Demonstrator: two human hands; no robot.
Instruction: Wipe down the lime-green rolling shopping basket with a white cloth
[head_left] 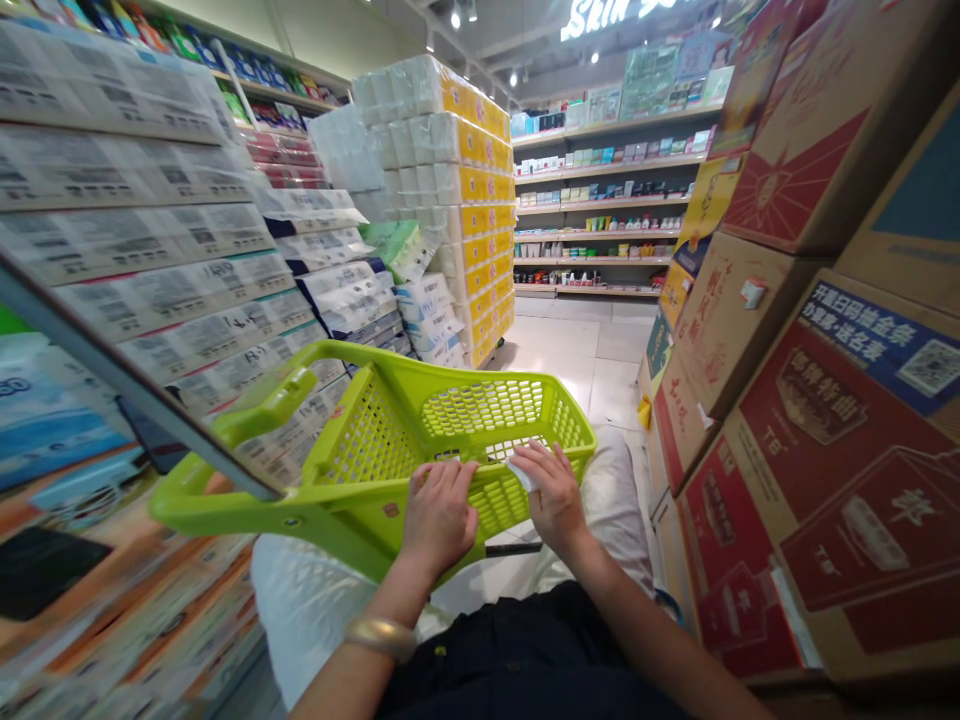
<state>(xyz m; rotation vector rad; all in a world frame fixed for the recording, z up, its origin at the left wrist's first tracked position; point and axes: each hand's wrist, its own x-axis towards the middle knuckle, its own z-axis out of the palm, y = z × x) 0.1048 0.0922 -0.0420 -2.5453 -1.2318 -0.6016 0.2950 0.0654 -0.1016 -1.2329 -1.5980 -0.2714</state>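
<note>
A lime-green plastic basket (420, 430) with perforated mesh walls and a thick handle lies tilted across the person's lap; the left hand (439, 515) grips its near rim; the right hand (555, 495) presses a small white cloth (520, 472) against the rim.

Lime-green plastic shopping basket (420, 420), perforated walls, tilted on lap, under both hands; small white cloth (520, 474) under right hand (553, 495), against basket rim.
</note>
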